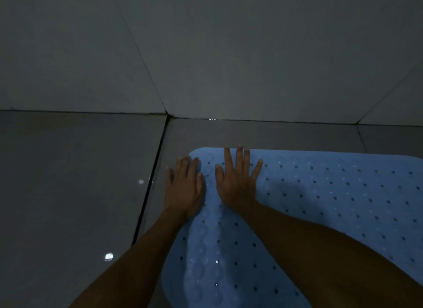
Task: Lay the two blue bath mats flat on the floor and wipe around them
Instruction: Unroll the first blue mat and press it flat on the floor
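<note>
A light blue bath mat [332, 193] with small holes and round suction bumps lies flat on the grey tiled floor [68, 181], reaching from the middle to the right edge of the view. My left hand [184, 188] rests palm down on the mat's left edge, fingers partly over the floor. My right hand [238, 181] presses flat on the mat near its far left corner, fingers spread. Neither hand holds anything. Only one mat is in view.
A grey tiled wall [206, 51] rises just beyond the mat's far edge. A dark grout line [151, 181] runs along the floor left of the mat. The floor is glossy, with small light reflections.
</note>
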